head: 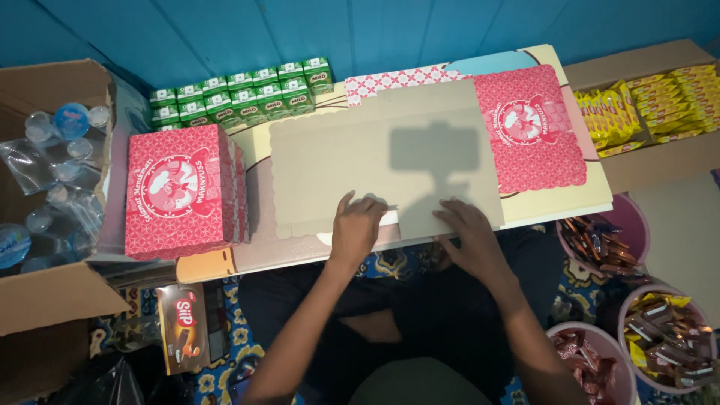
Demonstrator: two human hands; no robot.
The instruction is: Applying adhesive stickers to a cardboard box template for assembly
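A flat, unfolded cardboard box blank (pixel 375 150) lies on the low table (pixel 555 206), brown inside face up, with a red patterned panel (pixel 529 127) at its right end. My left hand (pixel 358 225) presses flat on the blank's near edge, fingers spread. My right hand (pixel 466 229) rests palm down beside it on the same edge. Neither hand holds anything. A shadow of the head camera falls across the blank's middle.
A stack of assembled red boxes (pixel 180 191) stands at the table's left. Green drink cartons (pixel 240 94) line the back. A carton of water cups (pixel 52 165) sits left, yellow snack packs (pixel 645 109) right, and pink tubs of wrapped snacks (pixel 660 337) lower right.
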